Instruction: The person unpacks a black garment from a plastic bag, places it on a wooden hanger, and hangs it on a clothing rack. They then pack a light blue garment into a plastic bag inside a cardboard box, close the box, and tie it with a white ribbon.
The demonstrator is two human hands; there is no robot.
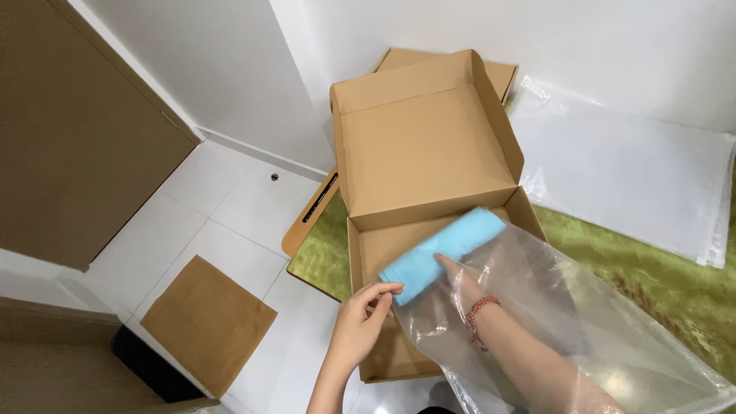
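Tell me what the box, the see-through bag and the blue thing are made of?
The box looks like brown cardboard: matte, with folded flaps and creases. The bag seems to be thin clear plastic: shiny, wrinkly, and the right hand shows through it. The blue thing is probably soft folded cloth, with no shine.
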